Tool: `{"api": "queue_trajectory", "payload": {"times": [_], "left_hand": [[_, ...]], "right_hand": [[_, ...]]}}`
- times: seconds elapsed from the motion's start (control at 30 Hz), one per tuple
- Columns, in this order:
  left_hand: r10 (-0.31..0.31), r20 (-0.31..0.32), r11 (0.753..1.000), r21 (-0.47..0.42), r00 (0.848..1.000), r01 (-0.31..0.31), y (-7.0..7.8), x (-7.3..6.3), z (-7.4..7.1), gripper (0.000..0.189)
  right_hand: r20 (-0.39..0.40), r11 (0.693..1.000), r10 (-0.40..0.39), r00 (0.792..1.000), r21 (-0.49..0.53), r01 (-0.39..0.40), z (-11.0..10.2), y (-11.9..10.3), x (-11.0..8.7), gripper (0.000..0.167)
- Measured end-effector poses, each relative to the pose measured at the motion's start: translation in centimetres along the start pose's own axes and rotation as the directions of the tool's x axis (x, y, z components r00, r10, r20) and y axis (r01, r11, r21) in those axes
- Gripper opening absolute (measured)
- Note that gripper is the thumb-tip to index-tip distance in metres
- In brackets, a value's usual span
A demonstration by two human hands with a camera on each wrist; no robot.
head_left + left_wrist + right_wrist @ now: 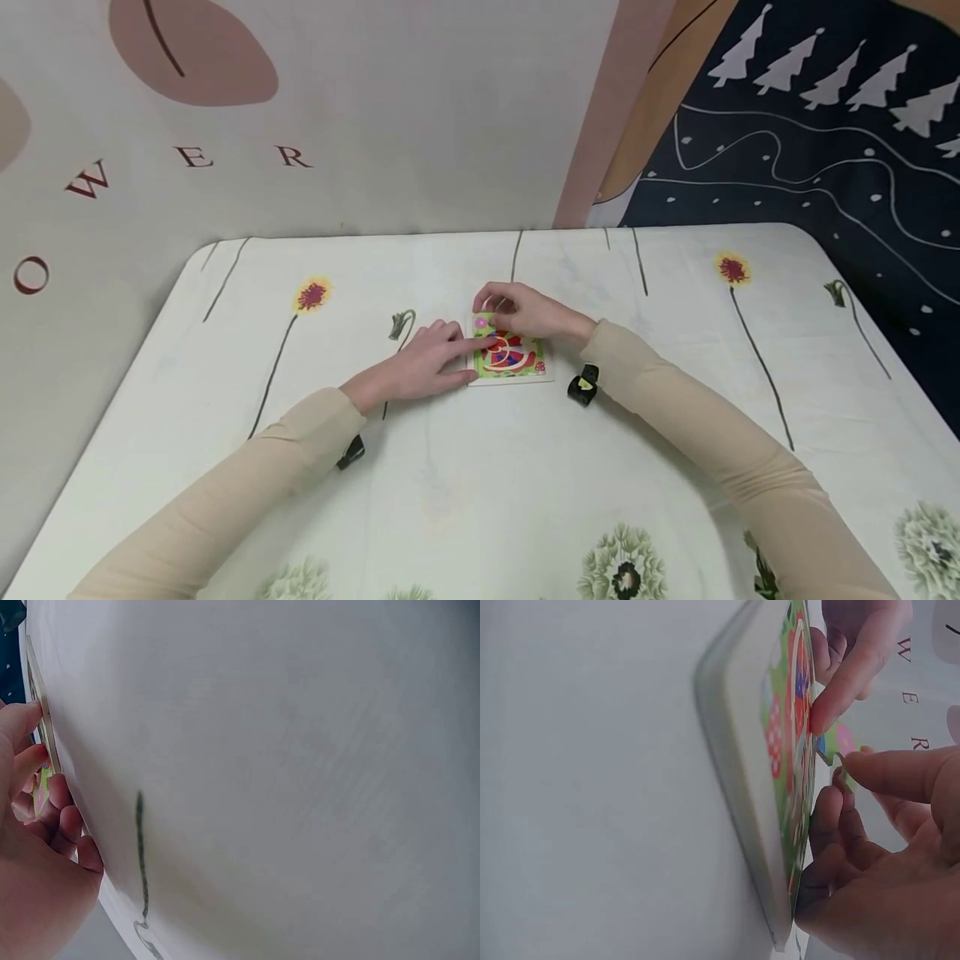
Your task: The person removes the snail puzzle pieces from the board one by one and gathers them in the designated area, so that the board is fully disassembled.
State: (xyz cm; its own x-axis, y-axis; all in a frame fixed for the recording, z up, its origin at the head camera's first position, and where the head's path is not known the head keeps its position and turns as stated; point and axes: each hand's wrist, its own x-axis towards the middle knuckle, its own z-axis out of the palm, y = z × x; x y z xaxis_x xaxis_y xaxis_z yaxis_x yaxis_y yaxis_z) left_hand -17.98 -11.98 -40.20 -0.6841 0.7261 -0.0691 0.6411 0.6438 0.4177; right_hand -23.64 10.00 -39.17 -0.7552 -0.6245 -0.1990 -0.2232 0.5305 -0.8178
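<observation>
A small square jigsaw puzzle (510, 360) with a red, green and purple picture lies in a pale tray (517, 382) on the table. My right hand (531, 312) reaches over its far edge. Thumb and fingers there pinch a green puzzle piece with a pink flower (844, 739), which stands tilted up from the tray in the right wrist view. From the left side, my left hand (426, 362) lays its straight index finger on the picture, while its thumb rests at the tray's near left corner. The left wrist view shows this hand (37, 877) beside the tray's edge.
A white cloth with printed flowers (312, 295) covers the table (450, 483). Behind stand a pale printed curtain (420, 125) and a dark one with white trees (795, 150). Black wrist cameras (583, 385) hang under both cuffs.
</observation>
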Motion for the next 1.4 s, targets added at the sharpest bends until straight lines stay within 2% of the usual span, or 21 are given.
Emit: {"api": "queue_trajectory", "payload": {"times": [0.4, 0.67, 0.93, 1.23, 1.4], "left_hand": [[0.002, -0.009, 1.000, -0.004, 1.000, -0.002, 0.1, -0.1, 0.1, 0.054], [0.009, -0.016, 1.000, -0.009, 1.000, -0.009, 0.0, 0.1, 0.3, 0.054], [-0.011, -0.001, 1.000, -0.005, 1.000, 0.011, 0.0, 0.0, 0.2, 0.055], [-0.016, -0.003, 1.000, -0.006, 1.000, 0.016, -0.1, 0.1, 0.2, 0.054], [-0.021, -0.003, 1.000, -0.008, 1.000, 0.021, -0.1, 0.1, 0.2, 0.054]], "right_hand": [[-0.101, 0.998, 0.029, 0.994, 0.050, -0.024, -0.4, 0.3, -0.4, 0.023], [-0.189, 0.995, 0.065, 0.980, 0.090, -0.049, -0.8, 0.4, -1.2, 0.024], [-0.238, 0.995, 0.021, 0.971, 0.102, 0.003, -1.3, 0.6, -2.2, 0.023], [-0.289, 0.986, 0.013, 0.957, 0.163, 0.035, -2.2, 0.8, -3.0, 0.023], [-0.314, 0.989, 0.034, 0.949, 0.149, 0.013, -2.7, 0.8, -3.6, 0.023]]}}
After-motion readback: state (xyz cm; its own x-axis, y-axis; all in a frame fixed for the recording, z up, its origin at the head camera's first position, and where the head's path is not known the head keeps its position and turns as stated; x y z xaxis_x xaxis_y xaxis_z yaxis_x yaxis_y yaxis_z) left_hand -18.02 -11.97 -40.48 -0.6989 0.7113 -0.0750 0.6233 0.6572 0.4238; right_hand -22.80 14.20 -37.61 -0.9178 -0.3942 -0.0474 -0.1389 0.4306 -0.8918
